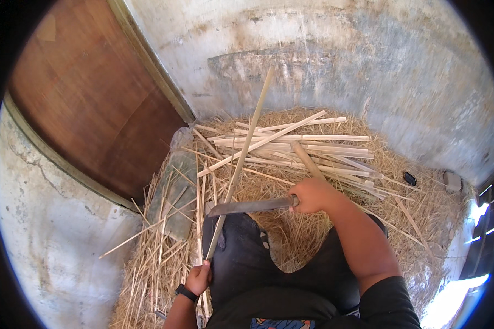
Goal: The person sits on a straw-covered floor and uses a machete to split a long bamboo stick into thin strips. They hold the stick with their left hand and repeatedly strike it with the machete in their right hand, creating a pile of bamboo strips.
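Note:
My left hand (198,278), at the lower left, is closed around the lower end of a long bamboo strip (251,131). The strip slants up and to the right, past my left knee, toward the wall. In my closed right hand (313,194) is a machete (252,206), its blade pointing left across my lap. Near its tip, the blade crosses the strip and looks to be against it. A round brown stick (307,159) runs up from beside my right fist; I cannot tell whether it joins the machete. My fingers hide the machete's grip.
A loose pile of pale bamboo strips (296,138) lies ahead on straw-like shavings (291,233). Thin slivers (153,263) and a greenish sack (173,200) are at the left. A brown door (93,93) and stained wall (340,60) enclose the spot. A small black object (410,179) lies at right.

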Available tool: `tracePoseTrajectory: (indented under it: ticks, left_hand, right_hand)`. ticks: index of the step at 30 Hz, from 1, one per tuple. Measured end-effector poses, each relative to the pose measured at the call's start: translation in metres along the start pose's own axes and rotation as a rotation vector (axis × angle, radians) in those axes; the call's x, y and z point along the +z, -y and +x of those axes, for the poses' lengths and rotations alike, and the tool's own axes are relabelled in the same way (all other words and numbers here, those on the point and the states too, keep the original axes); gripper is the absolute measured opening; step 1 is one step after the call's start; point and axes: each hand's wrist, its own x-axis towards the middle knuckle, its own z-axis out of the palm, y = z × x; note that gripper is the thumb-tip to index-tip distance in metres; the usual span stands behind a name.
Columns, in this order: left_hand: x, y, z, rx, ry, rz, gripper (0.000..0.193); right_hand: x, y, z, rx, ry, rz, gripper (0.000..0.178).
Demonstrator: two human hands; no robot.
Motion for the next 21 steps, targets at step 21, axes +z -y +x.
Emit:
tracePoseTrajectory:
  ticks: [21]
  left_hand:
    - [0.003, -0.013, -0.003, 0.012, -0.036, 0.083, 0.067]
  right_hand:
    - [0.006, -0.042, 0.001, 0.157, -0.188, 0.132, 0.039]
